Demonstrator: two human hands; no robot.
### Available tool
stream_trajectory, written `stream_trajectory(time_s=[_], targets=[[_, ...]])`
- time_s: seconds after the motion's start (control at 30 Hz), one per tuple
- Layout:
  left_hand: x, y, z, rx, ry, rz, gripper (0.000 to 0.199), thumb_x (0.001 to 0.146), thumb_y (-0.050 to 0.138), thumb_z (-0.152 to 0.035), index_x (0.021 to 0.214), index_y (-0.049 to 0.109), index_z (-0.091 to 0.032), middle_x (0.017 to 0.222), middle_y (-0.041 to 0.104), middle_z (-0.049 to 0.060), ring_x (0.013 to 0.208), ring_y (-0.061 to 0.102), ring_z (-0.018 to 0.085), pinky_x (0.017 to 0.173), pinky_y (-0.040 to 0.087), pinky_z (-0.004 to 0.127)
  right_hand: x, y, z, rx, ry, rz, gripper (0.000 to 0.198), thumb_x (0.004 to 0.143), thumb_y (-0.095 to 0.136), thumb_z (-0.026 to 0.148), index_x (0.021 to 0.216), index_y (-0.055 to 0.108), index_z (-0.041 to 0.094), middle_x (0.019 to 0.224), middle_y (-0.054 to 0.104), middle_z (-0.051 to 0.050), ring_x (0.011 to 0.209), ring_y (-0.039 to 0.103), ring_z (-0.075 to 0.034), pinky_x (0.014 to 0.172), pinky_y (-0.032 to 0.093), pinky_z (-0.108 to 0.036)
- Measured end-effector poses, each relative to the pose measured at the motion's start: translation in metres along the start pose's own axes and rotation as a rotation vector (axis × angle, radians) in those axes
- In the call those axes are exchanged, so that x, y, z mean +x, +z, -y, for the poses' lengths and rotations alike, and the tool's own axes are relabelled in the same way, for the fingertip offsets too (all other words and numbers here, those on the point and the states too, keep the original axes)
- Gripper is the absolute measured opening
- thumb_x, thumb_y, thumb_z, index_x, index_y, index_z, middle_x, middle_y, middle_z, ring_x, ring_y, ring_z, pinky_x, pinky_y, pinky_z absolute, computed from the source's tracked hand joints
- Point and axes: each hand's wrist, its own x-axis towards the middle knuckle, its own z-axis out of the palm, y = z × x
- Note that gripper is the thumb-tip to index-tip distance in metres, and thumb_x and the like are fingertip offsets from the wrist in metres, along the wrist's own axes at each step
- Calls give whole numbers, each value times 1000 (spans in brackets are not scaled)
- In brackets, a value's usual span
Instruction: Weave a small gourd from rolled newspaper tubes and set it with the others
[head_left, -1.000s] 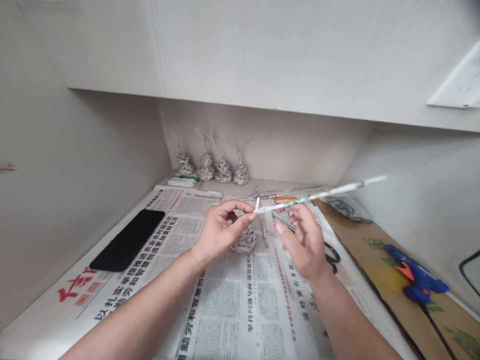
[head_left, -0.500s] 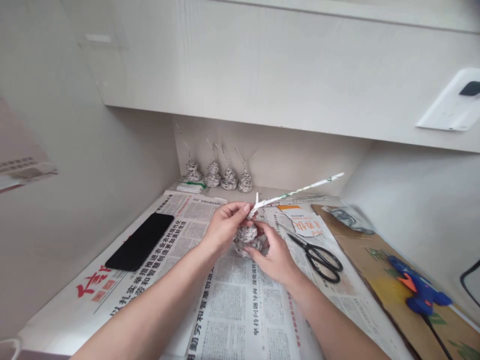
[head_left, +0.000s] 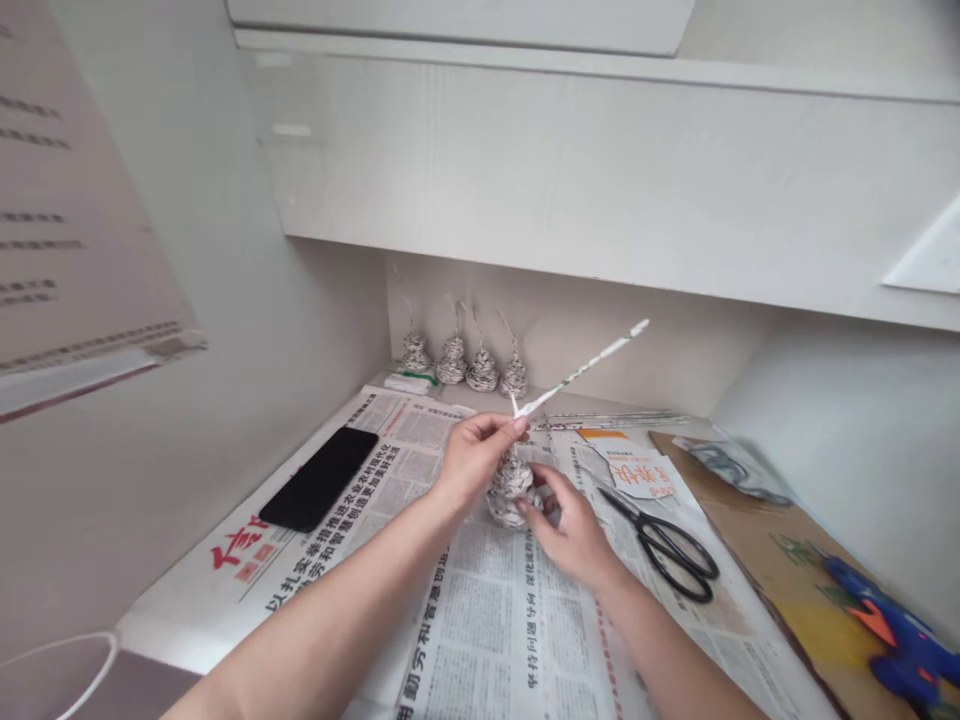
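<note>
A small gourd woven from rolled newspaper strips (head_left: pixel 510 492) stands between my hands, its wide base low over the newspaper. My left hand (head_left: pixel 477 458) pinches its narrow top between thumb and fingers, where a white twisted paper strip (head_left: pixel 589 368) sticks out, slanting up to the right. A short paper end rises beside that strip. My right hand (head_left: pixel 576 528) is curled round the gourd's right side, thumb on the front. Part of the gourd's neck is hidden behind my left fingers.
Several similar woven gourds (head_left: pixel 482 372) stand along the back wall. A black phone (head_left: pixel 321 478) lies left on the newspaper (head_left: pixel 472 640); black scissors (head_left: pixel 667 550) lie right. Beyond them are cardboard (head_left: pixel 742 530) and a blue glue gun (head_left: pixel 900 630). An overhead cabinet (head_left: pixel 510 160) hangs above.
The whole scene has shifted right and slightly down as my head turned. Both hands keep their grips on the gourd. The long paper strip now points up a little more steeply.
</note>
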Motion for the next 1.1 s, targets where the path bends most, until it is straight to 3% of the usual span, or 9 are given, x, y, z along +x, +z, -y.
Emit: stream_trajectory(time_s=[0.2, 0.3, 0.5, 0.6, 0.7, 0.83, 0.97, 1.1], targets=[[-1, 4, 6, -241, -50, 30, 23, 75, 72, -36, 74, 62, -15, 69, 65, 0, 53, 46, 6, 47, 30, 18, 2, -2, -6, 87, 24, 47, 38, 85, 59, 31, 122, 56, 22, 114, 66, -9, 94, 64, -22, 77, 52, -33], [-3, 6, 5, -221, -38, 85, 24, 78, 70, -39, 81, 62, -16, 72, 66, 1, 57, 50, 7, 51, 34, 18, 3, -3, -10, 144, 54, 72, 38, 85, 59, 32, 121, 56, 21, 115, 66, -9, 91, 65, -22, 77, 52, -34], [-1, -2, -3, 338, 86, 294, 42, 66, 80, -39, 98, 68, -15, 100, 70, 9, 83, 63, 18, 69, 44, 26, 4, -3, -17, 201, 73, 71, 35, 87, 58, 37, 119, 57, 22, 106, 68, -6, 74, 63, -17, 71, 53, -33], [5, -13, -4, 466, 112, 390, 65, 59, 84, -38, 116, 62, -17, 114, 67, 11, 101, 61, 24, 84, 45, 31, 5, -3, -17, 228, 68, 78, 34, 87, 58, 36, 118, 57, 22, 107, 67, -5, 76, 63, -17, 71, 53, -32], [11, -25, 0, 527, 45, 467, 91, 52, 88, -37, 133, 49, -17, 127, 59, 15, 117, 54, 29, 94, 44, 36, 6, -3, -16, 260, 65, 83, 33, 87, 58, 36, 118, 57, 22, 109, 66, -6, 84, 64, -19, 72, 52, -32], [16, -34, 9, 715, -59, 611, 117, 41, 91, -37, 142, 36, -17, 132, 54, 18, 117, 53, 34, 97, 43, 43, 5, -3, -16, 280, 58, 77, 33, 87, 59, 33, 118, 57, 21, 111, 66, -7, 97, 63, -21, 76, 52, -32], [17, -34, 17, 740, -20, 718, 92, 46, 89, -35, 128, 52, -19, 118, 63, 12, 109, 58, 32, 95, 44, 42, 5, -3, -15, 300, 62, 40, 36, 85, 61, 31, 119, 56, 21, 113, 66, -7, 101, 63, -21, 77, 52, -32], [18, -32, 26, 633, -2, 645, 62, 52, 87, -33, 107, 62, -18, 103, 69, 7, 95, 63, 26, 86, 48, 36, 6, -5, -16, 360, 71, 1, 31, 86, 60, 33, 114, 59, 21, 111, 67, -8, 99, 63, -21, 78, 52, -32]])
